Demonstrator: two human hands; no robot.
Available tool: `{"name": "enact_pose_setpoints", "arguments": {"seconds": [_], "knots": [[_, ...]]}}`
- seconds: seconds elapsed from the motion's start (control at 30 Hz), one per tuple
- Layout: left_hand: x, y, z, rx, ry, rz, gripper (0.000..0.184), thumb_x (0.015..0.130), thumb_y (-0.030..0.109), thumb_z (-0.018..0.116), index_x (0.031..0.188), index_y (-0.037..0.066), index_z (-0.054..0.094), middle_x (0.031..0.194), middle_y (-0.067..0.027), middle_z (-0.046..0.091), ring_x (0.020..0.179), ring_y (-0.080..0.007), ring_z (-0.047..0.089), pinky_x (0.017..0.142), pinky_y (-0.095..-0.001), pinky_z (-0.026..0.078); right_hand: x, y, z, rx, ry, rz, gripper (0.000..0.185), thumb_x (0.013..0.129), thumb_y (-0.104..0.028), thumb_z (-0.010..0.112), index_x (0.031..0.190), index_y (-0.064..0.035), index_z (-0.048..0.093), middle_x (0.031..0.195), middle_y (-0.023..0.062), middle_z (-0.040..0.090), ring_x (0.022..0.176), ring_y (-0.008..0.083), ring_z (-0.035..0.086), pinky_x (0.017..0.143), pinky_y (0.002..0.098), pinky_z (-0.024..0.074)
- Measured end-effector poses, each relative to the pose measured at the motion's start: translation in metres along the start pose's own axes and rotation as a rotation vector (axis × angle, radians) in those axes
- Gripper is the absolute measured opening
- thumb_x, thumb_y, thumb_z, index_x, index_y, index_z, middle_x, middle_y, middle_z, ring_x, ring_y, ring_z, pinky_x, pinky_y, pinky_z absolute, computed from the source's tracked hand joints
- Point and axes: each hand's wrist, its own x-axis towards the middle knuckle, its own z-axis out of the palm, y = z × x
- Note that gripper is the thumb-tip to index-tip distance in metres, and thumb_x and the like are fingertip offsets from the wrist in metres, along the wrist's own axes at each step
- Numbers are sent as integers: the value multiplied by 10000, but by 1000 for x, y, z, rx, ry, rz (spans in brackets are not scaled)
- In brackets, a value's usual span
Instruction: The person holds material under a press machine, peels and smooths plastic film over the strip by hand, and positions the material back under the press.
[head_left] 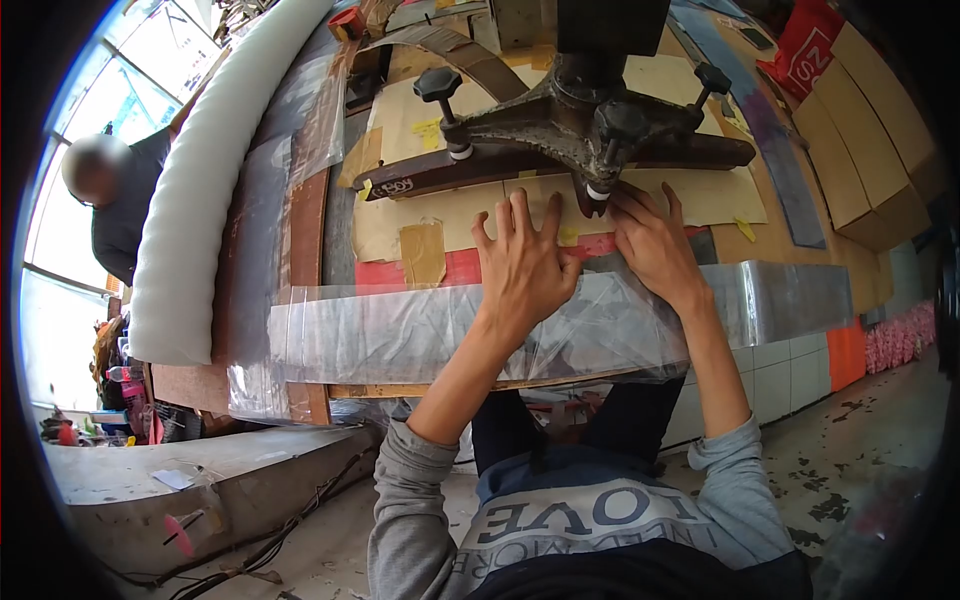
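Observation:
My left hand (525, 255) lies with its fingers spread on a beige sheet (735, 195), holding nothing. Beside it, my right hand (655, 245) rests with fingers stretched out, their tips partly hidden close under the press. The dark metal press bracket (540, 122) has several arms with black knobs and stands above the sheet. A long dark bar (425, 175) runs across under the bracket, just beyond my fingertips. Nearer to me are a red strip (455, 268), a brown tape patch (422, 250) and clear plastic film (390, 330) under my wrists.
A thick white foam roll (190, 220) lines the table's left side, with another person (125, 200) beyond it. Cardboard boxes (850, 130) and a red bag (805, 45) stand at the right. Cables (285, 535) run along the floor at lower left.

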Motion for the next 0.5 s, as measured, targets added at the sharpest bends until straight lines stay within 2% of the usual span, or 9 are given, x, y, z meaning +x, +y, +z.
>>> {"name": "enact_pose_setpoints", "arguments": {"seconds": [0.27, 0.5], "knots": [[-1, 0, 1, 31, 11, -9, 644, 692, 291, 581, 1262, 2, 504, 1171, -253, 456, 1096, -347, 448, 952, -534, 303, 0, 0, 0, 13, 17, -12, 314, 847, -103, 581, 1149, -26, 620, 1235, 57, 592, 1196, 206, 493, 1055, 577, 276], [-1, 0, 1, 5, -1, -13, 626, 704, 278, 558, 1275, 27, 507, 1152, -256, 446, 1094, -359, 436, 956, -532, 291, 0, 1, 0, 19, -11, -15, 306, 853, -103, 574, 1146, -27, 620, 1232, 60, 594, 1198, 201, 494, 1064, 559, 273]]}}
